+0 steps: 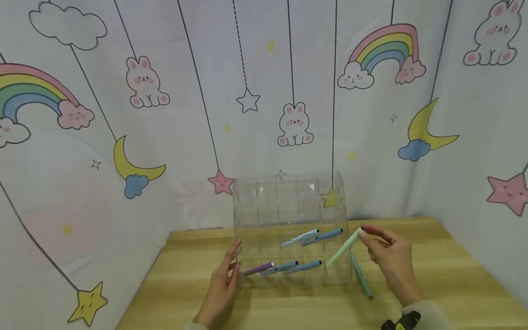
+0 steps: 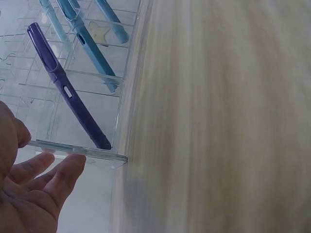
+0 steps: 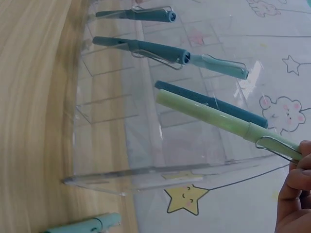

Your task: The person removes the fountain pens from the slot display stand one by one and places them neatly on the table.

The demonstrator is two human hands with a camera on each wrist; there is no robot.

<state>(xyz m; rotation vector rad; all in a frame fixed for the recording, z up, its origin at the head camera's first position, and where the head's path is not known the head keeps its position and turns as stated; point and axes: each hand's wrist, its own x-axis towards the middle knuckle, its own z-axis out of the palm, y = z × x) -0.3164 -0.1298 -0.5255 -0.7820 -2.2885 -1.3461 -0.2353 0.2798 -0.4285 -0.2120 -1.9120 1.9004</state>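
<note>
Two hands are busy at the lower middle of the head view. From where I stand, the right hand (image 1: 389,254) pinches a pale green pen (image 1: 344,247) close to its top, right of the middle, with its other end slanting down and left at the lower right of the clear rack (image 1: 288,204). The left hand (image 1: 220,284) holds the rack's left side, bent fingers touching the outside, though I can't quite see how the thumb sits. In the bottom row, at the left, leans a purple pen (image 2: 73,94), then a blue pen (image 1: 280,268) and another blue pen (image 1: 303,267). One row up are a light blue pen (image 1: 300,238) and a darker blue pen (image 1: 323,237). Just right of the rack, a teal pen (image 1: 361,277) lies on the wooden table (image 1: 288,311). Behind it all, a white sheet (image 1: 177,137) has bunnies, moons, stars and rainbows on it.
</note>
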